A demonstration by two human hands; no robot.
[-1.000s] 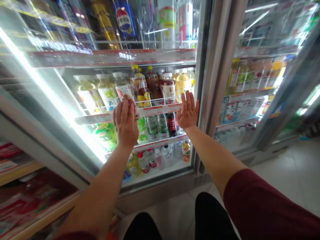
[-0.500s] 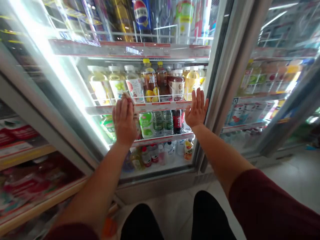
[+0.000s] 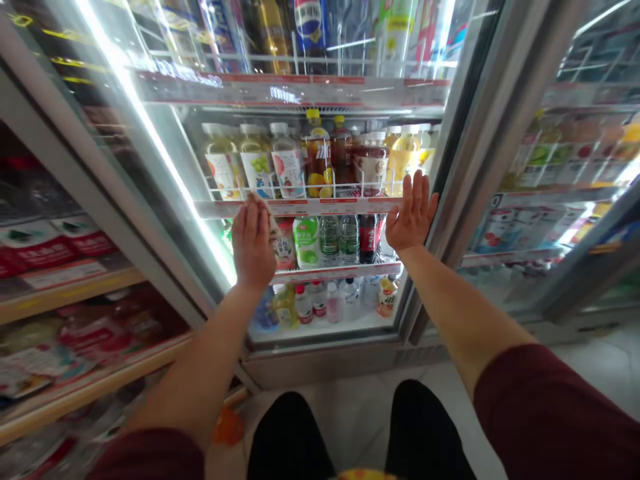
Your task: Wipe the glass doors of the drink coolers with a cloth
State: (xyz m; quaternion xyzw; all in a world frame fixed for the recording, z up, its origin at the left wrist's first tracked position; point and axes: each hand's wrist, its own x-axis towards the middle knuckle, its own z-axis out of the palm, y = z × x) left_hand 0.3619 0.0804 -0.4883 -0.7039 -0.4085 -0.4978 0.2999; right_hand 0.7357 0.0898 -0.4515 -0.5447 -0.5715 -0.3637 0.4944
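My left hand [image 3: 253, 247] lies against the glass door [image 3: 320, 337] of a lit drinks cooler, left of the middle. Beneath its fingers is a crumpled pale cloth [image 3: 273, 227], mostly covered by the hand. Spread flat on the same glass near the door's right edge, my right hand [image 3: 413, 217] holds nothing. Behind the glass, between the hands, stand a tea bottle with a yellow cap [image 3: 319, 150], a green-and-white package [image 3: 306, 241] and dark green-labelled bottles [image 3: 330, 243].
A metal door frame [image 3: 480, 153] runs just right of my right hand, with another glass-fronted cooler beyond it. Shelves with red packages [image 3: 95, 237] stand close on the left. An orange object [image 3: 229, 427] lies low near my legs, above the tiled floor [image 3: 345, 420].
The view has shifted, so the cooler sits farther right in the picture. My left hand with the cloth has slid slightly left across the glass. My right hand stays in place on the door.
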